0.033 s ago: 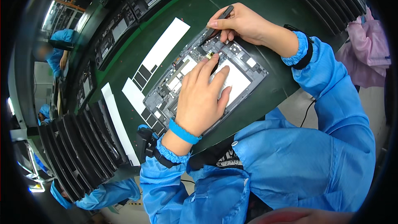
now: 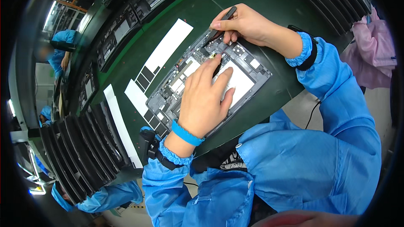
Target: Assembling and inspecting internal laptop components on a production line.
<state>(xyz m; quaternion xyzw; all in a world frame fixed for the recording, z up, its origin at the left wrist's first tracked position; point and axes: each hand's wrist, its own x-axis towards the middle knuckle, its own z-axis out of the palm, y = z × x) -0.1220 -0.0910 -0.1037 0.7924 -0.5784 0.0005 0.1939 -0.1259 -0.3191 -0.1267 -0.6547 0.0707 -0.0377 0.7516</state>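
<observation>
An opened laptop base (image 2: 261, 75) lies tilted on the green bench in front of me, its circuit boards and a white panel (image 2: 240, 89) showing. My left hand (image 2: 203, 96) rests flat across its middle, fingers spread. A fingertip touches a small gold-coloured part (image 2: 213, 55) on the board. At the far edge of the base, my right hand (image 2: 242, 24) pinches black tweezers (image 2: 229, 13). They slant down toward the base's far left side; what their tips touch is too small to tell.
Beside the base lie white sheets (image 2: 170, 42) with black patches. Black trays stand stacked at left (image 2: 80, 151) and far right (image 2: 326, 2). More opened laptop bases (image 2: 115, 38) line the back. Co-workers in blue (image 2: 63, 38) and pink (image 2: 372, 46) are around.
</observation>
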